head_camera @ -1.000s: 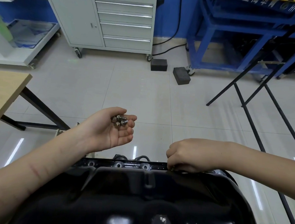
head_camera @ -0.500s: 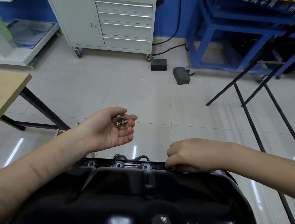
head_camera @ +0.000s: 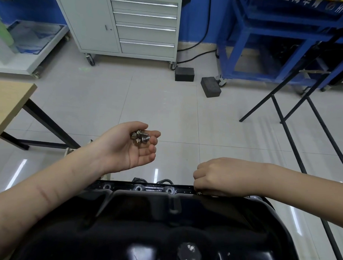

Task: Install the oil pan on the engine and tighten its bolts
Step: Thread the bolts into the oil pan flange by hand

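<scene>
The black oil pan [head_camera: 162, 227] fills the bottom of the head view, its far flange showing bolt holes [head_camera: 138, 187]. My left hand [head_camera: 130, 147] hovers palm up above the flange's left part, cupping several small metal bolts [head_camera: 140, 137] on its curled fingers. My right hand [head_camera: 219, 177] rests on the flange's far right part, fingers curled down and pinching a bolt [head_camera: 200, 192] that is mostly hidden under the fingertips.
A wooden table [head_camera: 6, 103] stands at the left. A grey drawer cabinet [head_camera: 132, 24] on wheels sits at the back, two dark blocks [head_camera: 210, 86] on the tiled floor, a blue frame [head_camera: 269, 35] and black stand legs [head_camera: 304, 125] at the right.
My right hand has turned slightly at the flange, its fingers working on the bolt. My left hand stays in place with the bolts.
</scene>
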